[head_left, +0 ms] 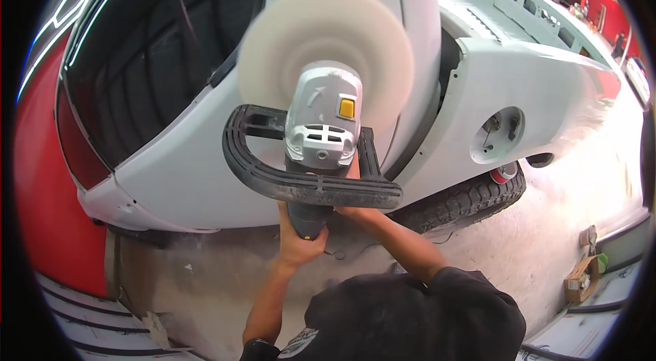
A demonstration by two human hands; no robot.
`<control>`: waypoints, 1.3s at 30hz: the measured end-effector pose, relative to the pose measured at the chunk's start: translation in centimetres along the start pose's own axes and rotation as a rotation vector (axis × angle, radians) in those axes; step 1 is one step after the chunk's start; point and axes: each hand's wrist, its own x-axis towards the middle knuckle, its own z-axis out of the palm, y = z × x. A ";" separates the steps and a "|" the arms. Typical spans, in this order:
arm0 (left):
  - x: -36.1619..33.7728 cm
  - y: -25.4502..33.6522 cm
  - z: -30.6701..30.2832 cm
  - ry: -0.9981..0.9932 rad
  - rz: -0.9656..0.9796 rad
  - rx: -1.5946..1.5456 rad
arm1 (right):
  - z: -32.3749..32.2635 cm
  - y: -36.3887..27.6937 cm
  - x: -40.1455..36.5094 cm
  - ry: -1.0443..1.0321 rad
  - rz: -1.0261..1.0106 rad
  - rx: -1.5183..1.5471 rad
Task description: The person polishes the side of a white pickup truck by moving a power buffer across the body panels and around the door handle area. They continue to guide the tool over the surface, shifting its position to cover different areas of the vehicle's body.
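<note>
Spinning before white bodywork (184,176): round cream pad (326,26), its grey-and-black polisher (322,118) gripped by left hand (299,247) and partly hidden right hand (351,211). Level support is required.

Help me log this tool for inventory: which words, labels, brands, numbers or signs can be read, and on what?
No words, brands or numbers are readable.
Arrow sign, pointing up and right: on the polisher's grey housing.
Pale print on the black shirt: unreadable.
</note>
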 end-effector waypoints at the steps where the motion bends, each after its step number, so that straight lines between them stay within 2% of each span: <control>1: -0.9 -0.8 -0.2 0.012 -0.033 -0.024 | 0.2 0.5 -0.6 -0.019 0.027 0.004; 3: -2.8 -2.5 -0.5 0.038 -0.098 -0.074 | 1.0 1.2 -1.8 -0.053 0.068 0.018; 7: -5.9 -5.7 -1.4 0.137 -0.039 0.087 | 4.1 2.2 -3.0 -0.130 0.127 0.070; 12: -10.3 -10.0 -4.0 0.152 -0.031 0.193 | 8.6 2.5 -3.9 -0.217 0.173 0.151; 15: -11.9 -11.2 -5.6 0.257 -0.051 0.293 | 11.5 2.7 -4.2 -0.268 0.211 0.224; 16: -11.9 -11.4 -6.1 0.289 0.000 0.355 | 12.2 2.9 -4.5 -0.275 0.226 0.252; 20: -13.5 -13.4 -7.9 0.233 -0.052 0.311 | 13.3 3.7 -5.8 -0.308 0.323 0.314; 24: -13.0 -12.4 -7.7 0.119 0.006 0.289 | 10.1 4.9 -7.3 -0.561 0.492 0.296; 28: -12.4 -11.1 -5.8 -0.032 0.009 0.248 | 6.0 5.9 -10.4 -0.329 0.389 0.362; 29: -12.5 -11.3 -5.1 -0.078 -0.006 0.211 | 4.2 6.0 -10.9 -0.301 0.447 0.321; 31: -7.9 -5.8 -4.1 -0.104 0.037 0.165 | 1.0 6.2 -11.6 -0.233 0.524 0.253; 33: -5.8 -3.8 -2.6 -0.114 0.007 0.095 | -1.2 6.3 -11.7 -0.173 0.540 0.197; 35: -5.8 -4.3 -1.3 -0.117 -0.103 0.009 | -2.7 6.0 -11.0 -0.119 0.525 0.152; 36: -5.6 -4.5 -1.0 -0.168 -0.107 0.066 | -3.2 5.8 -10.6 -0.096 0.512 0.136; 39: -4.9 -4.1 -0.2 -0.157 -0.087 0.114 | -3.5 5.2 -9.5 -0.050 0.475 0.114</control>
